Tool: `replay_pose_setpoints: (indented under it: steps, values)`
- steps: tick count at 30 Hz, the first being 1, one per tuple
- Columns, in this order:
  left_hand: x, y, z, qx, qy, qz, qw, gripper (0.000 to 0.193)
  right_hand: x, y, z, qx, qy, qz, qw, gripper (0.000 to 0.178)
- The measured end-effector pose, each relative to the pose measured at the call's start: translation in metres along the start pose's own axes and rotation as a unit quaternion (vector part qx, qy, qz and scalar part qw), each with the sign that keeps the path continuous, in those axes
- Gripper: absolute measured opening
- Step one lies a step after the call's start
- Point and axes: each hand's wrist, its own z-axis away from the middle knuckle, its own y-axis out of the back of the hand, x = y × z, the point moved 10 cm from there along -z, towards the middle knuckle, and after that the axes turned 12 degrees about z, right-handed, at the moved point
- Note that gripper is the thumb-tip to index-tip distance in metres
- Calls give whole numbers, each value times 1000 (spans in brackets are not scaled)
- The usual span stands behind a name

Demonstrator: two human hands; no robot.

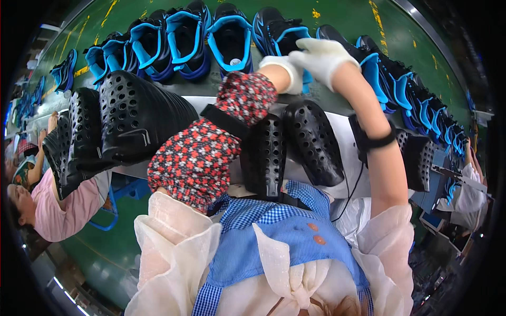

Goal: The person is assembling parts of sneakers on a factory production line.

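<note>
Both my hands are in white gloves and meet over a black sneaker (268, 30) with a bright blue lining, in the row at the far side of the bench. My right hand (322, 57) is bent over the sneaker's collar, with its fingers closed on it. Just left of it, my left hand (283, 67) lies against the heel end; its fingers are hidden behind the right hand. A patterned red and black sleeve cover (195, 158) wraps my left forearm. My right wrist wears a black band (380, 139).
More black and blue sneakers (230, 39) line the bench on both sides. Nearer me stand black perforated shoe lasts (313, 142), with larger ones (126, 116) at left. A thin black cable (352, 197) hangs near my right arm. A person in pink (66, 205) works at the left.
</note>
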Motion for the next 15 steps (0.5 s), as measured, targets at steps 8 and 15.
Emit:
replay_pose_setpoints:
  steps: [8,15]
  values:
    - [-35,26,21,66,46,-66,995,35,-14,40,207,168,76,-87,979,56]
    - [19,66,73,188,-19,-113,975,42,-7,9,224,221,35,-63,973,59]
